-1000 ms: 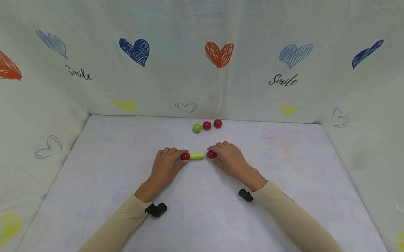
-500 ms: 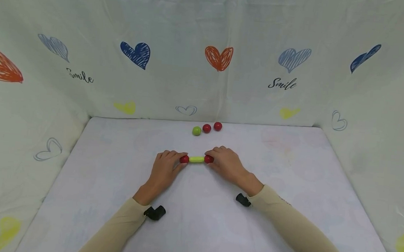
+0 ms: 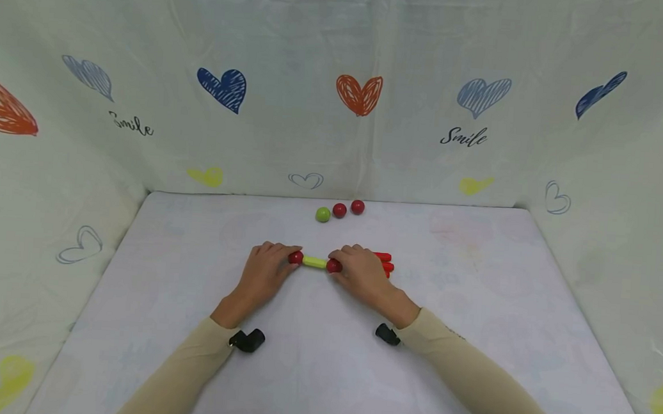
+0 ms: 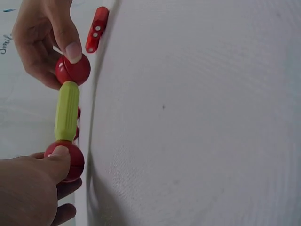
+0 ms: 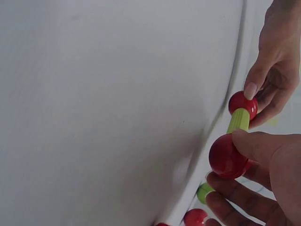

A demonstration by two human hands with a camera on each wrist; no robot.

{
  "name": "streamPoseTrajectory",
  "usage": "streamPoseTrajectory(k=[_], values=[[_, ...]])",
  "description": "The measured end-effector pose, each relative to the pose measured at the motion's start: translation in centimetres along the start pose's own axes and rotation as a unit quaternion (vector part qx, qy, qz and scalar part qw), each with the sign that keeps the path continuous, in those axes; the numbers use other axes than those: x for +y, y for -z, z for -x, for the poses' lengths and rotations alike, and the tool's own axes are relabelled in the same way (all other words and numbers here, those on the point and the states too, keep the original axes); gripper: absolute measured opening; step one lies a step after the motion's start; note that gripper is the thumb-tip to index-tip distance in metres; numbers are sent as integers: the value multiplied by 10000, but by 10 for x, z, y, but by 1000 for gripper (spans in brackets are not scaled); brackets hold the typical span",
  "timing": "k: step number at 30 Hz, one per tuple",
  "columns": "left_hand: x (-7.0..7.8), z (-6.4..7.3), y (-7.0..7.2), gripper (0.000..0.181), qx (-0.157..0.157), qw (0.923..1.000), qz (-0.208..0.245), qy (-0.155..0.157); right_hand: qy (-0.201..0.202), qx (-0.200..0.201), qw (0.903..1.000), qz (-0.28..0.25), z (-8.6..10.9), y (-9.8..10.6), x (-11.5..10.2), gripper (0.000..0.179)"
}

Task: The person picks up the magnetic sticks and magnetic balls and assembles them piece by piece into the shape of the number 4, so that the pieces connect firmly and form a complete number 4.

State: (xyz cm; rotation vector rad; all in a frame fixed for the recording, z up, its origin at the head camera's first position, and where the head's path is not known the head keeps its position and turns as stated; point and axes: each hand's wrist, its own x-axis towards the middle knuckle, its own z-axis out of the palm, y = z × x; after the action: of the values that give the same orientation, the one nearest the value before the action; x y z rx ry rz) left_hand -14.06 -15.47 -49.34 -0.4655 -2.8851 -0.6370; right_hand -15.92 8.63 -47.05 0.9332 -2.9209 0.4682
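Observation:
My left hand [image 3: 260, 272] pinches a red ball [image 3: 296, 258] between thumb and fingers. In my right hand [image 3: 364, 276], another red ball [image 3: 334, 266] is held the same way. A short yellow-green rod [image 3: 314, 263] runs between the two balls and touches both. Seen from the left wrist, the ribbed rod [image 4: 67, 110] narrows at its ends, with the left-hand ball [image 4: 77, 165] below and the right-hand ball [image 4: 77, 70] above. The right wrist view shows the right thumb on its ball [image 5: 225, 157], near the rod's end.
Several red rods [image 3: 385, 257] lie just beyond my right hand, partly covered by it. At the table's far edge sit a green ball [image 3: 322, 215] and two red balls [image 3: 339, 211] [image 3: 357, 207]. A heart-printed sheet [image 3: 279, 133] hangs behind the white table [image 3: 308, 372].
The right-hand ball, apart from the rod a second ago, now meets its end. Both hands have since shifted slightly left with the joined pieces, and the red rods have come into view.

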Motion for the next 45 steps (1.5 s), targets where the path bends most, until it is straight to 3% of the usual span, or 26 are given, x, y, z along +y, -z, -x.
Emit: streamPoseTrajectory(k=[18, 24, 32, 37, 45], values=[[-11, -8, 6, 39, -330, 9992, 143, 173, -215, -116, 9992, -306, 0, -9, -18, 37], [-9, -10, 9, 37, -248, 9995, 144, 120, -286, -143, 9982, -498, 3, -10, -24, 39], [-10, -14, 8, 40, -95, 9999, 60, 34, -214, -140, 9927, -1178, 9, -11, -33, 38], [-12, -18, 7, 44, -141, 9999, -32, 23, -316, -366, 9866, -1560, 10, -14, -39, 42], [-16, -22, 5, 46, -133, 9999, -63, -48, -426, -613, 9816, -1755, 8, -19, -49, 49]])
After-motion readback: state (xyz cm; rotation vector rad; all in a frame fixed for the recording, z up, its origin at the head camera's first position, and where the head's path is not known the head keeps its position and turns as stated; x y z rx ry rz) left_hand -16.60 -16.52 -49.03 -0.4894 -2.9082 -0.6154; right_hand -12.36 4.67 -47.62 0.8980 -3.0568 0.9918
